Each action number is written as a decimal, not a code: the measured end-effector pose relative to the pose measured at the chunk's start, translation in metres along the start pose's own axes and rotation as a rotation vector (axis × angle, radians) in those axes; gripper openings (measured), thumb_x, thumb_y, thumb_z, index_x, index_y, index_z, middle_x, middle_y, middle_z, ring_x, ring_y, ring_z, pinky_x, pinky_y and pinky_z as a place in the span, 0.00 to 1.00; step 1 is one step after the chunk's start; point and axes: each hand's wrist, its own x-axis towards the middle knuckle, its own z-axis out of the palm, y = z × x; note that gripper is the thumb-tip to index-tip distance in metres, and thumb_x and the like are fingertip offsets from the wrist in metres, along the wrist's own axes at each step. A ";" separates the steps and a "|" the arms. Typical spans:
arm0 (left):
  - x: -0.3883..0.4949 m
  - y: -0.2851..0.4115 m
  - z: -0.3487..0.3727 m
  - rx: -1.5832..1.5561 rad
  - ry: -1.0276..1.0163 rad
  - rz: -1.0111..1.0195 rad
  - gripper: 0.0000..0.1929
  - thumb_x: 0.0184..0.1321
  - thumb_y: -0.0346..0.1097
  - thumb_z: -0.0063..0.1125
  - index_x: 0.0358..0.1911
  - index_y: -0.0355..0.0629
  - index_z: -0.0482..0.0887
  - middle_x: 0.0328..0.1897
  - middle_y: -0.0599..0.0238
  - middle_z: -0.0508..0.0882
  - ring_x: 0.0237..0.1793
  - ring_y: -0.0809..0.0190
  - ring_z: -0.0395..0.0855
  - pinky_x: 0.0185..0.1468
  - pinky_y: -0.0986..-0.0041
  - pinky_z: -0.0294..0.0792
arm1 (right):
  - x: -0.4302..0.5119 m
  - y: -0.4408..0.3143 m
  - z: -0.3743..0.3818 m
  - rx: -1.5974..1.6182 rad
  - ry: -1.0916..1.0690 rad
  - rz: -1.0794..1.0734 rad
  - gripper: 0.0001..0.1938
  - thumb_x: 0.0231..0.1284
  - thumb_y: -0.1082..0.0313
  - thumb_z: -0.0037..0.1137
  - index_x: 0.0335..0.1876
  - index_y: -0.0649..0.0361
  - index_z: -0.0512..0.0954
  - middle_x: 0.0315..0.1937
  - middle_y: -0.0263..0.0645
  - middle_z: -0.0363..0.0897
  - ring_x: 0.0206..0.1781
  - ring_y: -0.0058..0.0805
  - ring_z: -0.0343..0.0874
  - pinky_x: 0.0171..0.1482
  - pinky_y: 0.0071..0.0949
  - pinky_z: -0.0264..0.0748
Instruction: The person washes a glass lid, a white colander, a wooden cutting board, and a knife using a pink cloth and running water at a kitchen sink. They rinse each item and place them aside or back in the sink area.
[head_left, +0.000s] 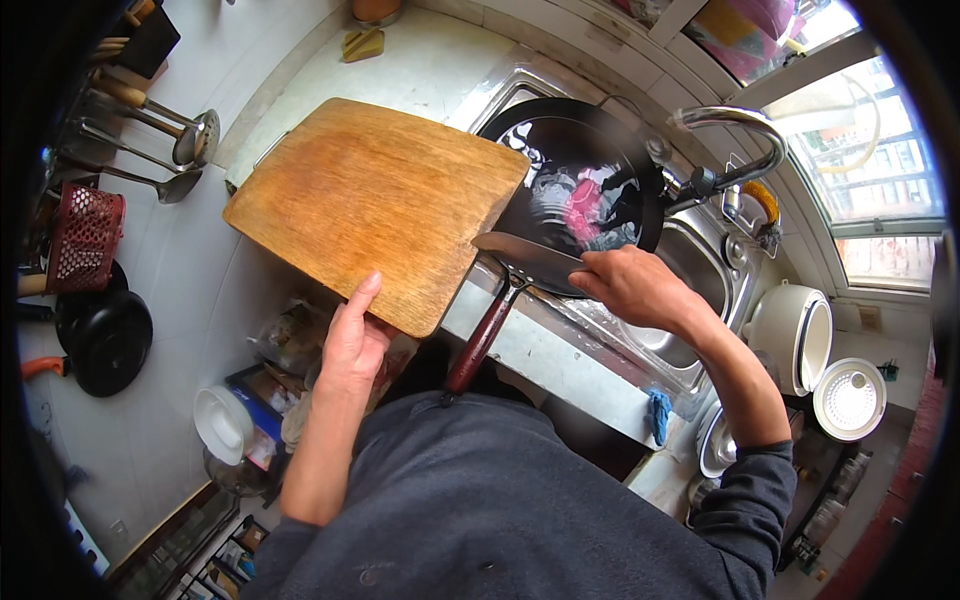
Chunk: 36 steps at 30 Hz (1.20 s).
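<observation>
My left hand (356, 337) grips the near edge of a wooden cutting board (375, 202), its thumb on top and its fingers underneath. In my right hand (630, 285) is a kitchen knife (529, 255), whose broad blade reaches left to the board's right corner. Below the blade lies a black wok (649, 180) over the sink, holding clear liquid that reflects light. A pink piece (583, 206), perhaps meat, shows in the liquid. The wok's dark red handle (484, 337) points towards my body.
A chrome faucet (750, 161) arches beside the wok, above the steel sink (694, 262). On the counter are a yellow-green sponge (364, 45), a blue cloth (659, 416) and a white rice cooker (787, 337). Ladles (176, 187) and black pans (109, 341) hang at the left wall.
</observation>
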 end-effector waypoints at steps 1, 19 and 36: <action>0.000 0.000 -0.001 0.003 -0.004 0.003 0.30 0.68 0.40 0.68 0.70 0.41 0.73 0.67 0.59 0.81 0.66 0.54 0.79 0.70 0.51 0.72 | 0.003 0.007 0.004 -0.013 0.039 0.001 0.15 0.75 0.57 0.52 0.42 0.62 0.81 0.32 0.53 0.84 0.41 0.56 0.86 0.45 0.51 0.80; 0.001 0.006 -0.008 -0.032 0.034 -0.042 0.31 0.66 0.41 0.70 0.70 0.43 0.73 0.68 0.59 0.80 0.67 0.53 0.78 0.71 0.53 0.71 | 0.030 0.059 0.020 0.018 0.299 0.249 0.18 0.78 0.53 0.49 0.39 0.60 0.82 0.31 0.56 0.85 0.39 0.59 0.85 0.43 0.53 0.79; -0.026 0.075 0.034 -0.209 0.101 -0.063 0.18 0.68 0.40 0.67 0.57 0.41 0.83 0.51 0.62 0.91 0.48 0.58 0.92 0.51 0.62 0.87 | 0.018 -0.062 0.093 0.713 0.783 -0.311 0.11 0.70 0.67 0.63 0.34 0.62 0.74 0.25 0.48 0.78 0.27 0.52 0.82 0.30 0.44 0.74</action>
